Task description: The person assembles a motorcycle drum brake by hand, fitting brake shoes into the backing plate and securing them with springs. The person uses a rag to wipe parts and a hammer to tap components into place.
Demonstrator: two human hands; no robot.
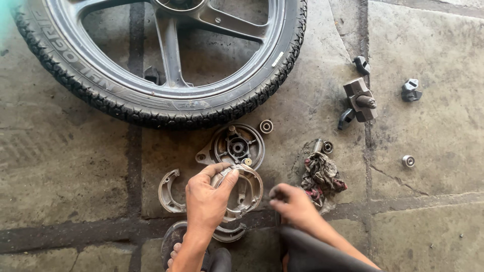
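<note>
1. Head view: the left hand (pixel 205 197) grips a pair of curved brake shoes (pixel 245 189), thumb and fingers clamped on the upper rim, holding them just above the stone floor (pixel 65 161).
2. The right hand (pixel 292 202) hovers just beside the shoes, its fingers curled together; whether they pinch anything I cannot tell.
3. A round brake plate (pixel 237 146) lies right behind the shoes, close to the tyre of a motorcycle wheel (pixel 166 106).
4. A loose brake shoe (pixel 168 191) lies to the left of the left hand.
5. A dirty rag (pixel 322 174) sits right of the right hand, with a small bearing (pixel 408 160) farther off.
</note>
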